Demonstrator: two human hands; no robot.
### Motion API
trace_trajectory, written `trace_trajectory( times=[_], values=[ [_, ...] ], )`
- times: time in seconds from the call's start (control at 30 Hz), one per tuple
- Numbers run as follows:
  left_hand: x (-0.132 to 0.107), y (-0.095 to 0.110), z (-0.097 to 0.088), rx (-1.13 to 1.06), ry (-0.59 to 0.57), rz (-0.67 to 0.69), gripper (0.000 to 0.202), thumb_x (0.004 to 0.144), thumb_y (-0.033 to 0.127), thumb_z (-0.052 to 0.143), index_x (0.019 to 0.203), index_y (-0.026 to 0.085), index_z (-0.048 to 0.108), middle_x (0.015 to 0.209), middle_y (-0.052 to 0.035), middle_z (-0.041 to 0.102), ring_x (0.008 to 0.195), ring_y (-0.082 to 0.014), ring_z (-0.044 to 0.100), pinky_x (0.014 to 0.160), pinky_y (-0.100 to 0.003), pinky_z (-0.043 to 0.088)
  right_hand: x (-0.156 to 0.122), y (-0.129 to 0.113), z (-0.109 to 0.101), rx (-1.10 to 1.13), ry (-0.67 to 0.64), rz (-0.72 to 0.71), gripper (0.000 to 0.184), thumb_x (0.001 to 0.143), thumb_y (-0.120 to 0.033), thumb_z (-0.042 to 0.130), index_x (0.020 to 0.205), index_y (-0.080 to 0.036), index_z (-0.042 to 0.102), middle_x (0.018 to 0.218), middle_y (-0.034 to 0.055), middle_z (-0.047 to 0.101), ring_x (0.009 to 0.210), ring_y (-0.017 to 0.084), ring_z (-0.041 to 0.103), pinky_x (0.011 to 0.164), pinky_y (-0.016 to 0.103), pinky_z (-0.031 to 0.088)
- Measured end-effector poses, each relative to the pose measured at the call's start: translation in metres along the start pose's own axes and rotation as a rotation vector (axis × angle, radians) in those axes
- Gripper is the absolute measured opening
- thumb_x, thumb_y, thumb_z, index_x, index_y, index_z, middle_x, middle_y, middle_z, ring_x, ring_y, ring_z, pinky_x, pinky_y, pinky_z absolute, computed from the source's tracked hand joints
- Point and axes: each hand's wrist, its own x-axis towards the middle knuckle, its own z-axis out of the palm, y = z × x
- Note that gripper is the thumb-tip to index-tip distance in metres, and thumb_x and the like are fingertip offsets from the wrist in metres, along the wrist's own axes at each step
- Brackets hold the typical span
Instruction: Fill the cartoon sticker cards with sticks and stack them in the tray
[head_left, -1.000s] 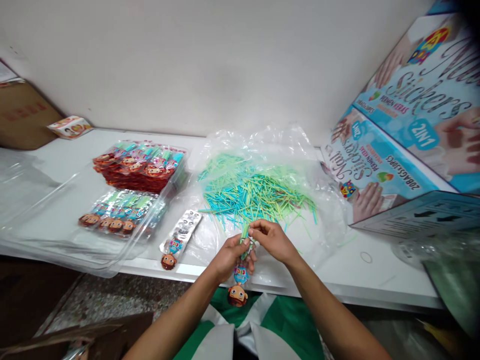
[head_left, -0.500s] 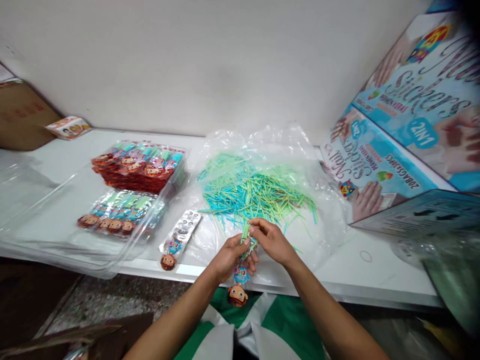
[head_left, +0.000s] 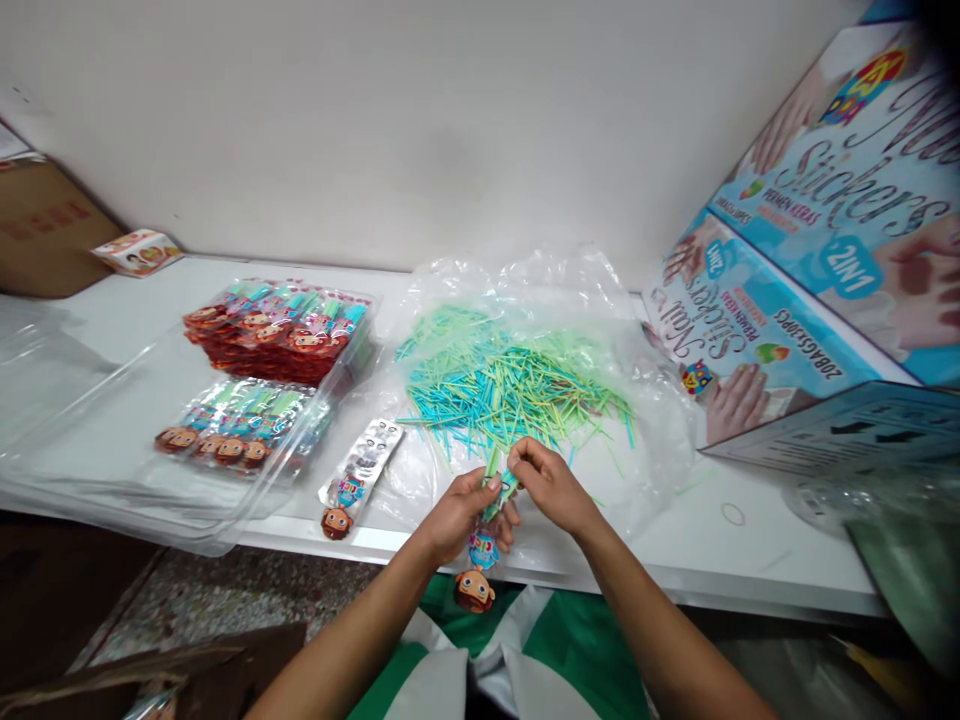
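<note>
My left hand [head_left: 466,512] is closed around a cartoon-face candy packet [head_left: 480,575], whose face end hangs down past the table's front edge. Green candy sticks [head_left: 493,464] poke up out of the packet's top. My right hand [head_left: 546,484] pinches at that same end, its fingertips on a small pale blue-green piece too small to make out fully. Behind both hands lies a loose heap of thin green and blue sticks [head_left: 510,390] on clear plastic sheeting [head_left: 600,280]. A flat packet [head_left: 361,478] with a similar face rests left of my hands.
To the left, a clear plastic tray [head_left: 247,515] holds a stack of filled packets [head_left: 270,335] and a front row of packets [head_left: 232,425]. Blue printed cartons [head_left: 787,320] stand at right. A brown cardboard box [head_left: 52,235] is at the far left.
My right hand has shifted slightly right, its fingers now drawn into a tighter pinch at the packet's top. My left hand keeps its hold on the packet.
</note>
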Motion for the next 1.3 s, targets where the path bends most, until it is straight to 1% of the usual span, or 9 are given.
trace_trajectory(
  times=[0.17, 0.33, 0.5, 0.6, 0.73, 0.9, 1.0, 1.17, 1.3],
  values=[
    [0.000, -0.003, -0.003, 0.016, -0.025, -0.007, 0.027, 0.082, 0.037, 0.053, 0.097, 0.014, 0.048, 0.072, -0.0062, 0.063, 0.048, -0.0153, 0.060, 0.043, -0.027, 0.049, 0.001, -0.003, 0.005, 0.035, 0.034, 0.014, 0.017, 0.080, -0.032, 0.052, 0.090, -0.019, 0.055, 0.079, 0.0000, 0.058, 0.070, 0.012, 0.054, 0.064, 0.024, 0.043],
    [-0.002, -0.004, -0.003, 0.003, -0.038, -0.015, 0.026, 0.083, 0.036, 0.051, 0.095, 0.013, 0.048, 0.071, -0.0068, 0.064, 0.048, -0.0155, 0.061, 0.044, -0.027, 0.050, 0.003, -0.008, 0.006, -0.005, 0.014, 0.013, 0.015, 0.081, -0.030, 0.050, 0.080, -0.017, 0.058, 0.071, -0.0012, 0.057, 0.063, 0.011, 0.052, 0.060, 0.023, 0.041],
    [-0.002, -0.004, -0.003, -0.060, -0.074, -0.015, 0.025, 0.084, 0.033, 0.051, 0.100, 0.014, 0.048, 0.075, -0.0082, 0.065, 0.051, -0.0177, 0.063, 0.045, -0.029, 0.052, 0.001, -0.010, 0.006, -0.075, 0.053, 0.027, 0.005, 0.077, -0.021, 0.049, 0.075, -0.019, 0.053, 0.061, -0.0044, 0.050, 0.055, 0.010, 0.047, 0.054, 0.022, 0.038],
    [-0.001, -0.004, -0.005, -0.096, -0.111, -0.024, 0.026, 0.085, 0.032, 0.049, 0.104, 0.015, 0.047, 0.076, -0.0084, 0.066, 0.053, -0.0189, 0.064, 0.047, -0.031, 0.053, -0.001, -0.010, 0.007, -0.009, 0.066, 0.034, 0.014, 0.076, -0.018, 0.048, 0.090, -0.020, 0.050, 0.072, -0.0027, 0.055, 0.062, 0.011, 0.052, 0.058, 0.023, 0.041],
    [-0.001, -0.006, -0.008, -0.119, -0.159, -0.023, 0.024, 0.087, 0.029, 0.046, 0.104, 0.013, 0.048, 0.077, -0.0102, 0.066, 0.055, -0.0197, 0.064, 0.046, -0.031, 0.053, -0.002, -0.010, 0.008, 0.050, -0.022, 0.032, 0.025, 0.082, -0.028, 0.047, 0.106, -0.022, 0.049, 0.075, -0.0025, 0.053, 0.061, 0.011, 0.052, 0.057, 0.023, 0.043],
    [-0.001, -0.008, -0.010, -0.119, -0.173, -0.040, 0.022, 0.086, 0.029, 0.046, 0.099, 0.012, 0.050, 0.079, -0.0108, 0.066, 0.056, -0.0196, 0.065, 0.048, -0.032, 0.054, -0.002, -0.012, 0.007, 0.007, -0.032, -0.018, 0.013, 0.083, -0.033, 0.049, 0.084, -0.021, 0.053, 0.067, -0.0037, 0.050, 0.059, 0.010, 0.049, 0.056, 0.022, 0.041],
    [-0.002, -0.005, -0.009, -0.078, -0.129, -0.019, 0.025, 0.084, 0.032, 0.050, 0.101, 0.013, 0.050, 0.079, -0.0097, 0.065, 0.055, -0.0188, 0.064, 0.048, -0.031, 0.053, -0.004, -0.014, 0.008, -0.044, 0.003, -0.026, 0.014, 0.083, -0.033, 0.050, 0.081, -0.020, 0.053, 0.067, -0.0030, 0.051, 0.060, 0.011, 0.050, 0.058, 0.023, 0.041],
    [-0.003, 0.007, -0.004, 0.073, 0.093, 0.137, 0.030, 0.081, 0.039, 0.055, 0.097, 0.014, 0.053, 0.075, -0.0058, 0.064, 0.057, -0.0148, 0.061, 0.054, -0.026, 0.049, -0.010, -0.012, 0.010, 0.000, 0.059, -0.009, 0.027, 0.080, -0.036, 0.055, 0.102, -0.020, 0.049, 0.074, -0.0012, 0.057, 0.064, 0.012, 0.056, 0.063, 0.026, 0.045],
    [-0.006, 0.018, -0.003, 0.210, 0.199, 0.221, 0.031, 0.078, 0.043, 0.057, 0.090, 0.015, 0.054, 0.075, -0.0030, 0.061, 0.061, -0.0135, 0.059, 0.060, -0.026, 0.049, -0.012, -0.011, 0.011, -0.059, 0.042, -0.063, 0.015, 0.083, -0.034, 0.053, 0.084, -0.020, 0.057, 0.072, 0.0001, 0.059, 0.066, 0.013, 0.055, 0.064, 0.026, 0.045]
  ],
)
